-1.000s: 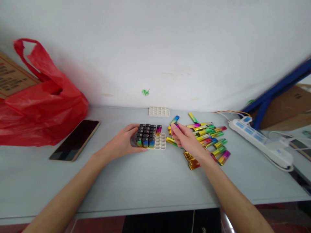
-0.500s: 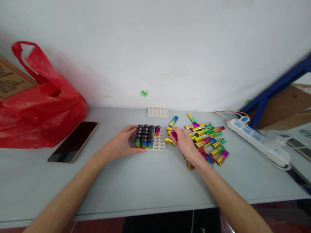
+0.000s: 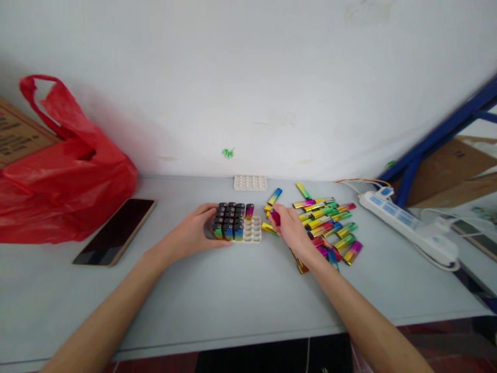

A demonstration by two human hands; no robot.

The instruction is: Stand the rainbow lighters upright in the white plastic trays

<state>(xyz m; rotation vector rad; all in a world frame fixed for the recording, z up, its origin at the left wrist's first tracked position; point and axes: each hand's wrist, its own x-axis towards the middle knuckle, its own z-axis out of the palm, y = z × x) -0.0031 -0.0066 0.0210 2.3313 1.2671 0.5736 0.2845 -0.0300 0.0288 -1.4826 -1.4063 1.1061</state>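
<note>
My left hand (image 3: 194, 229) is wrapped round the left end of a white tray (image 3: 252, 236), thumb at the near side and fingers at the far side. Several lighters (image 3: 228, 221) with black tops stand upright in rows in its left part. One pink and gold lighter (image 3: 249, 211) stands at the far end of the row to their right; the holes nearer me are bare. My right hand (image 3: 290, 228) pinches a dark pink lighter (image 3: 275, 216) right of the tray. A pile of shiny coloured lighters (image 3: 320, 223) lies beside and partly beneath my right hand.
Near the wall lies a second white tray (image 3: 250, 182). On the left are a phone (image 3: 115, 232), a red plastic bag (image 3: 73, 176) and a cardboard box (image 3: 23, 134). On the right are a white power strip (image 3: 407, 228), cables and a blue metal frame (image 3: 413, 176).
The whole view has shifted slightly. Both hands stay in nearly the same places, and the right hand still holds the pink lighter.
</note>
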